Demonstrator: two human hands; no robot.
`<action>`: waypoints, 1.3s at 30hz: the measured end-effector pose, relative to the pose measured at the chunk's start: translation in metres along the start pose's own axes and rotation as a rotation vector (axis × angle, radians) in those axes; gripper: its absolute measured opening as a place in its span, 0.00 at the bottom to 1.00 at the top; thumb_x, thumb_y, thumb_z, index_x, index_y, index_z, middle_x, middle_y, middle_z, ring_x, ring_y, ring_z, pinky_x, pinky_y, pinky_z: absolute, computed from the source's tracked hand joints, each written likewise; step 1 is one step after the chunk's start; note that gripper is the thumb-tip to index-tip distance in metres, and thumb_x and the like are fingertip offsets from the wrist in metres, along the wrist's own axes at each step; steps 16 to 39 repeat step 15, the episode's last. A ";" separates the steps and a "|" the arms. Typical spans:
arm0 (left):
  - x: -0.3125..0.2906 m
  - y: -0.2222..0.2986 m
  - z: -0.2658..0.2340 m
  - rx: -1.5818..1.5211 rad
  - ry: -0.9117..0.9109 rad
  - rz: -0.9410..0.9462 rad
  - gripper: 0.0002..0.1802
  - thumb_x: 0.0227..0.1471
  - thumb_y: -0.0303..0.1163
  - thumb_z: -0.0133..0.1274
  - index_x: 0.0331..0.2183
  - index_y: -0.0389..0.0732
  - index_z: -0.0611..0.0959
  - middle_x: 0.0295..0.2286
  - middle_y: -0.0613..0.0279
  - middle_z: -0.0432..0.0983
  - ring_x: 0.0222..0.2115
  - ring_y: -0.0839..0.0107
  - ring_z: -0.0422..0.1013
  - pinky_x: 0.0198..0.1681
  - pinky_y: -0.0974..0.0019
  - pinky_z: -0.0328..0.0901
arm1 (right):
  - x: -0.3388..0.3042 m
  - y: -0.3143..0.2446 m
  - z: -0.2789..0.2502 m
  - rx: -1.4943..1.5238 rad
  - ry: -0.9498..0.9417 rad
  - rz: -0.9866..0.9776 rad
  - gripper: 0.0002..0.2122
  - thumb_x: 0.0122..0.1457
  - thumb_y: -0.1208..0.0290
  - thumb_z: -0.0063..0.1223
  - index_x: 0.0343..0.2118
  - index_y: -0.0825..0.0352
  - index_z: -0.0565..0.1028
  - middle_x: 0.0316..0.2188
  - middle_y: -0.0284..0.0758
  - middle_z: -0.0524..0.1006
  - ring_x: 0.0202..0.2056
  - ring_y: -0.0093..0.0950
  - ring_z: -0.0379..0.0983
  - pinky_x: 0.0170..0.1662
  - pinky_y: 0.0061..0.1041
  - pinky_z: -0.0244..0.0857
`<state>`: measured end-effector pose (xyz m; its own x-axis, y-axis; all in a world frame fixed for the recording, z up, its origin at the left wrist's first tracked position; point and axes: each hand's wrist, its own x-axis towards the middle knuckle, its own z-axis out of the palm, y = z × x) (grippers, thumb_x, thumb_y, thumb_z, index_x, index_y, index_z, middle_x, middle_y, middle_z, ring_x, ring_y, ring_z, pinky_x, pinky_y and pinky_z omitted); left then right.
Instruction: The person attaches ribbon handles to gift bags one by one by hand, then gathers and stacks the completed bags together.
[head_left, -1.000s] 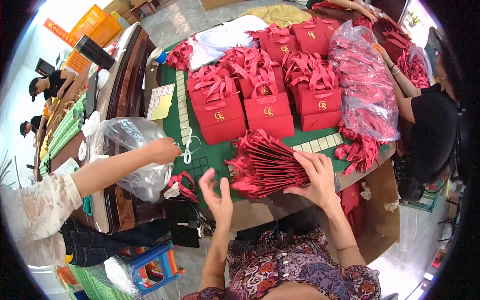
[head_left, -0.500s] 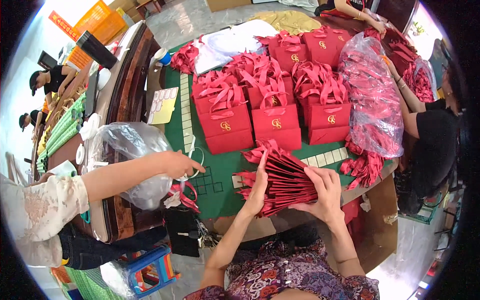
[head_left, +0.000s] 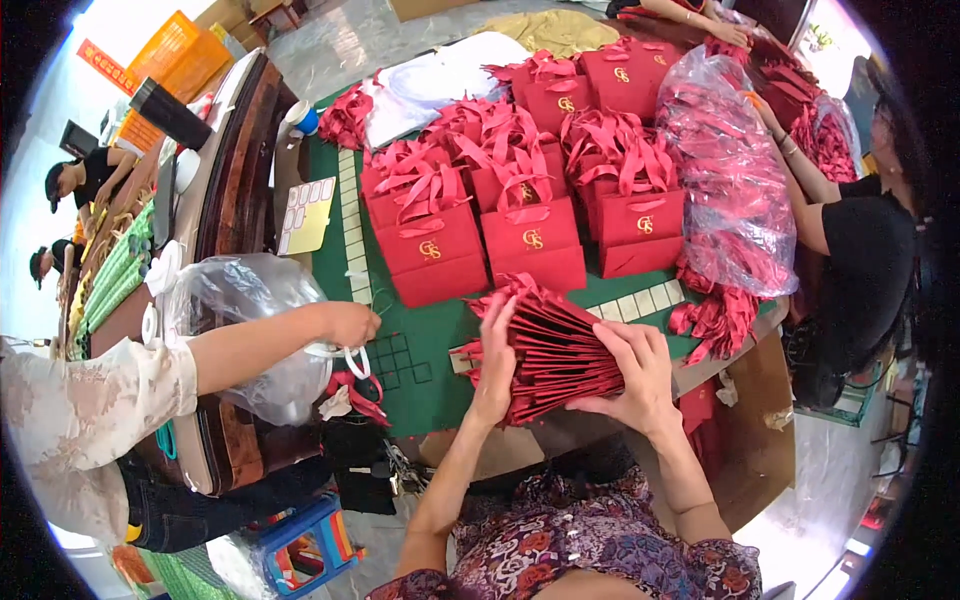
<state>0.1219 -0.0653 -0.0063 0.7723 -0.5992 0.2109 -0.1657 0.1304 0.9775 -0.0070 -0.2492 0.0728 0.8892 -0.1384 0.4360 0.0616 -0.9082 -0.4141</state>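
Observation:
A fanned stack of folded red paper gift bags point(head_left: 560, 350) is held between my two hands above the near edge of the green table. My left hand point(head_left: 492, 368) presses along its left side, fingers stretched upward near the ribbon handles. On the other side my right hand point(head_left: 640, 378) clasps the stack, thumb below and fingers over the edges. Just beyond stand rows of finished red gift bags point(head_left: 425, 265) with ribbon handles and gold lettering. To the left, a co-worker's hand point(head_left: 348, 323) is closed near a white loop point(head_left: 356, 362); what it holds is unclear.
A clear plastic bag point(head_left: 245, 290) lies left, under the co-worker's arm. Plastic-wrapped red bags point(head_left: 730, 180) stand right, beside another person. A paper cup point(head_left: 302, 117) and a yellow-and-white card point(head_left: 305, 215) are at the far left. A cardboard box point(head_left: 760, 430) stands below the table's right edge.
The whole view has shifted slightly. My left hand's fingers have shifted on the stack, which both hands still hold. The co-worker's pointing finger has curled in.

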 end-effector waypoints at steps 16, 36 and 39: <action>-0.062 0.069 0.017 0.688 0.267 0.198 0.21 0.42 0.25 0.66 0.42 0.45 0.86 0.39 0.55 0.75 0.38 0.60 0.72 0.42 0.63 0.67 | -0.002 0.004 0.000 0.042 -0.043 0.020 0.47 0.29 0.53 0.76 0.57 0.64 0.70 0.51 0.37 0.73 0.48 0.40 0.68 0.53 0.40 0.62; -0.062 0.069 0.017 0.688 0.267 0.198 0.21 0.42 0.25 0.66 0.42 0.45 0.86 0.39 0.55 0.75 0.38 0.60 0.72 0.42 0.63 0.67 | -0.002 0.004 0.000 0.042 -0.043 0.020 0.47 0.29 0.53 0.76 0.57 0.64 0.70 0.51 0.37 0.73 0.48 0.40 0.68 0.53 0.40 0.62; -0.062 0.069 0.017 0.688 0.267 0.198 0.21 0.42 0.25 0.66 0.42 0.45 0.86 0.39 0.55 0.75 0.38 0.60 0.72 0.42 0.63 0.67 | -0.002 0.004 0.000 0.042 -0.043 0.020 0.47 0.29 0.53 0.76 0.57 0.64 0.70 0.51 0.37 0.73 0.48 0.40 0.68 0.53 0.40 0.62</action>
